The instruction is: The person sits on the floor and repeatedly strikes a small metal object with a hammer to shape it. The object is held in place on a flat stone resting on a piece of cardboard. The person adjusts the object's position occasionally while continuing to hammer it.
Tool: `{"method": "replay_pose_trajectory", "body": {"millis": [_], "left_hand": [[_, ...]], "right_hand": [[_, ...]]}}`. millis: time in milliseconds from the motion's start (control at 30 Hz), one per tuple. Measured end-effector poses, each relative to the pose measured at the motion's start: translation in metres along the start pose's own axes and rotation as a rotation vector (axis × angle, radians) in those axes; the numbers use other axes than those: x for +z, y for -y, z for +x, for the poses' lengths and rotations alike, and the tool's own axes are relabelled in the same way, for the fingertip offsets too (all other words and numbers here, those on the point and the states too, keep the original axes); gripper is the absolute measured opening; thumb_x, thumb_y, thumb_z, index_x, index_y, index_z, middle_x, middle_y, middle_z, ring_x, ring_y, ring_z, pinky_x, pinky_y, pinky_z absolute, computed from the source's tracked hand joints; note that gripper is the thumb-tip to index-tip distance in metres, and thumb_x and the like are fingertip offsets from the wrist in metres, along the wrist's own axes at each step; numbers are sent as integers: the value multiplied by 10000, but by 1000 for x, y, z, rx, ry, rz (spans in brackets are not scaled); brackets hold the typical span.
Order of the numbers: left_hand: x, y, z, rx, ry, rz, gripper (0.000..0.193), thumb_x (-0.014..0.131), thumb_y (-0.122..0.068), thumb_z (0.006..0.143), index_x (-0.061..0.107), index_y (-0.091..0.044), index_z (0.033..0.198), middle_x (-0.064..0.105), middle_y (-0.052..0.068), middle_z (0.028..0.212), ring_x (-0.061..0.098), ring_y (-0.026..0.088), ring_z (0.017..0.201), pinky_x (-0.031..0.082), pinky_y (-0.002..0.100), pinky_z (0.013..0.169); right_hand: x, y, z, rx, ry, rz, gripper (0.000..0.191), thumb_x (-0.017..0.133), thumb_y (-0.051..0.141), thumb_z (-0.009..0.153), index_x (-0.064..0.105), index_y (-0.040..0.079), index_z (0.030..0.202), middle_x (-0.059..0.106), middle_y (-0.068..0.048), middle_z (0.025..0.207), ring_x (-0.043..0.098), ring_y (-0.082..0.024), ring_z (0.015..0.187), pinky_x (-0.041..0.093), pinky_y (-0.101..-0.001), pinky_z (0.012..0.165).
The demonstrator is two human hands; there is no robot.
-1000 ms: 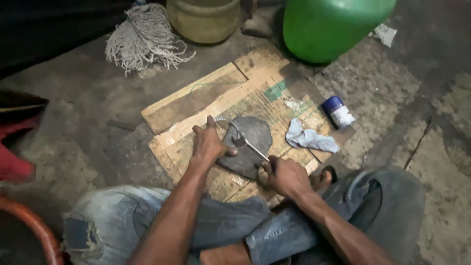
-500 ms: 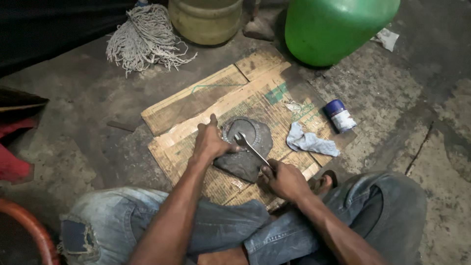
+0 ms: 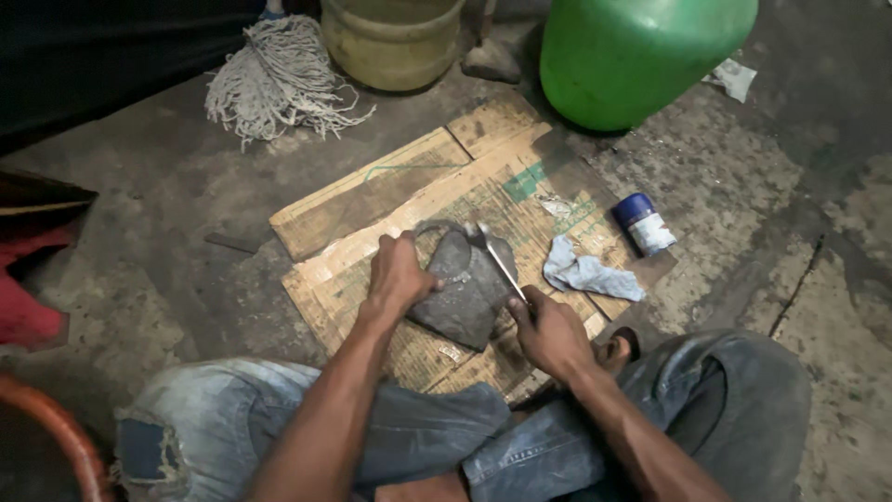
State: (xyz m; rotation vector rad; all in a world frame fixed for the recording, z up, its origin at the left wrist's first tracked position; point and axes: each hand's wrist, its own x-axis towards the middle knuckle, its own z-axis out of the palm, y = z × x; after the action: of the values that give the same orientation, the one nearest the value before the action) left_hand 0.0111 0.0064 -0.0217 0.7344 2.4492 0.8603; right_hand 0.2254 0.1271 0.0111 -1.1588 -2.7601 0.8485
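Apparently mid-scrape: left hand point(image 3: 398, 276) clamps the grey slab point(image 3: 465, 293), right hand point(image 3: 550, 332) fingers pinch the metal tool point(image 3: 497, 263); steadiness needed next.

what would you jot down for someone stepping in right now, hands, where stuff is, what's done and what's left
Left hand: pressing down on the dark grey slab at its left edge, holding it on the cardboard.
Right hand: gripping the handle end of a thin metal tool, whose far end lies across the top of the slab.
Nearby: crumpled rag and a small blue-and-white can on its side, both right of the slab; green jug and mop head further back.
Done: slab is placed and steadied, tool is on it.
Left: cannot tell how far the work on the slab has got.
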Motion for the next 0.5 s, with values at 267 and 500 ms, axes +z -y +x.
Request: {"method": "replay_pose_trajectory", "body": {"millis": [267,500], "left_hand": [[2,12,3,-120,-119,-27,778,978,-238,596,631,53,1229,627,319,1196,638,463,1140,544,474,982],[10,19,17,-172,81,-218,1297,957,-162,540,231,-18,1606,698,276,1228,696,367,1181,530,412,1045]], "right_hand": [[13,2,-5,6,232,-175,410,510,446,978,681,112,1142,717,-250,955,688,-446,948,513,-553,856],[20,-2,-2,34,264,-148,402,498,441,994,714,118,1095,735,-215,975,701,-415,965,515,-534,876]]}}
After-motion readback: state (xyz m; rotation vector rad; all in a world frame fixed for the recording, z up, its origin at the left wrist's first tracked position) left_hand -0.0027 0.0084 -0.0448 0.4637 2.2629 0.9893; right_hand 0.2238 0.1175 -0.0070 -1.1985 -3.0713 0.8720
